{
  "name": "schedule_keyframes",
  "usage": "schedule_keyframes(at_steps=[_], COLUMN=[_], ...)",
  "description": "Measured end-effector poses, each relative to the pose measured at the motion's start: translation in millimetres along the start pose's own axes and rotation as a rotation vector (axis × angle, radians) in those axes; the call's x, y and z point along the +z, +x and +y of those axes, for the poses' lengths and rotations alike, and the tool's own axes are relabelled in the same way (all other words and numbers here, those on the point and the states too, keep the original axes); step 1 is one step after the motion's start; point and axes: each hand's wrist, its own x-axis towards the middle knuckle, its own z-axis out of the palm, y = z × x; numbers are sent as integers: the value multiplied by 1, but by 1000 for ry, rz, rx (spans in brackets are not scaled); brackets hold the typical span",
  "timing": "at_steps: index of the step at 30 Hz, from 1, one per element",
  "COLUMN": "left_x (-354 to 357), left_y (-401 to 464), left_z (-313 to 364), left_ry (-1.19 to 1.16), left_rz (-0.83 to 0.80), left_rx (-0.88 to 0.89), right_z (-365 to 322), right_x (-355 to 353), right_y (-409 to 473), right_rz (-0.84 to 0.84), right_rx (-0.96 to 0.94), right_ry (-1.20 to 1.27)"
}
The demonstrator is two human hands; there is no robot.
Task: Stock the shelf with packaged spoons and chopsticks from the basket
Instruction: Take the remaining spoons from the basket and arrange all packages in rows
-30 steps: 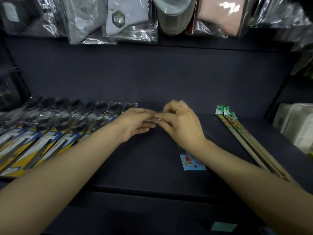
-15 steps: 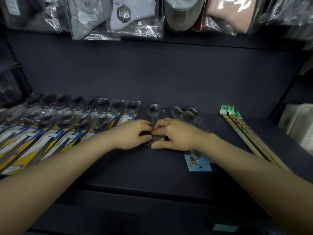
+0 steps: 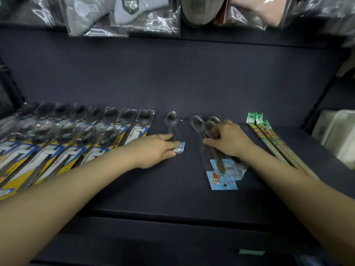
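1. Head view shows a dark shelf (image 3: 172,89) with two bare arms reaching onto it
2. A second ago both hands were pressed together in the middle over one bunch of spoon packs. Now they have moved apart
3. Left hand (image 3: 153,148) has its fingers curled on the bottom end of a single spoon pack (image 3: 173,127). That pack now lies alone, just beside the long row of yellow and blue spoon packs (image 3: 76,135) on the left
4. Right hand (image 3: 227,139) has its fingers curled down on the rest of the small spoon packs (image 3: 217,150). Their blue card ends stick out under the wrist
5. Chopstick packs (image 3: 269,139) with green tops lie near the right hand but do not touch it
6. I think one spoon has been split off from the bunch and is being set in its own spot next to the row
7. More spoons under the right hand likely need to be spread out the same way
8. No basket can be seen
9. Bagged hats and socks (image 3: 126,14) hang above, and a white box (image 3: 338,131) sits far right
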Motion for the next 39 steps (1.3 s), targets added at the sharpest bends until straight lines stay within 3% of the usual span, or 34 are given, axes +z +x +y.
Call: schedule_keyframes(at_steps=[5, 10, 14, 18, 22, 30, 35, 39], left_x=[1, 3, -6, -15, -21, -38, -39, -36], left_y=[0, -2, 1, 6, 8, -1, -6, -7], left_z=[-3, 12, 32, 52, 65, 63, 47, 35], left_ry=[-14, -156, -250, -686, -1189, -1331, -1561, -1655], left_rz=[-61, 201, 317, 418, 351, 320, 326, 280], left_rx=[-46, -3, 89, 4, -87, -122, -262, -362], right_z=[-13, -22, -17, -15, -33, -54, -52, -51], right_x=[-2, -13, -14, -25, -53, -57, -52, -42], right_y=[1, 11, 16, 13, -7, -28, -51, -71], right_rz=[-30, -37, -23, 42, 41, -34, -228, -141], right_rx=[151, 254, 302, 268, 138, 23, -50, -242], right_ry=[105, 122, 350, 790, 1163, 1233, 1150, 1069])
